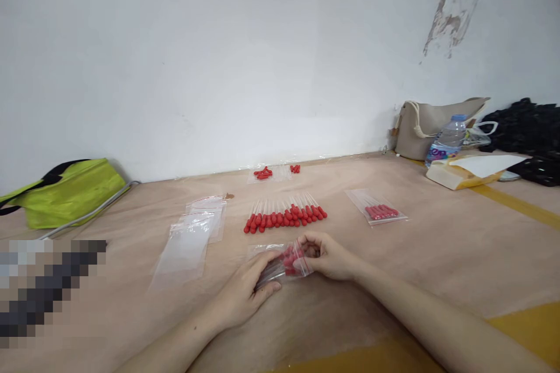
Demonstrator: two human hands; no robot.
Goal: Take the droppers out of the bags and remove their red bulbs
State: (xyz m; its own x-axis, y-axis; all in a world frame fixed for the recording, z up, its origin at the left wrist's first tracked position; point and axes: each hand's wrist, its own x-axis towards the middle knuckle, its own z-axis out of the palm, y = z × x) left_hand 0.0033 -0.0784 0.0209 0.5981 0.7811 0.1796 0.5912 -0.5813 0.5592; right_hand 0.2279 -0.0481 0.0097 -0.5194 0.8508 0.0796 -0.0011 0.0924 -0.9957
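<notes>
The left hand [248,290] and right hand [324,256] both grip the bag [273,271] of red-tipped sticks [289,260] between them, apparently at the closing step, which calls for pinching along its mouth [307,267].

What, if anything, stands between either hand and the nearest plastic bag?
Nothing visible: the left hand and right hand both touch the clear bag. The row of red-tipped sticks lies beyond it, toward the wall.
</notes>
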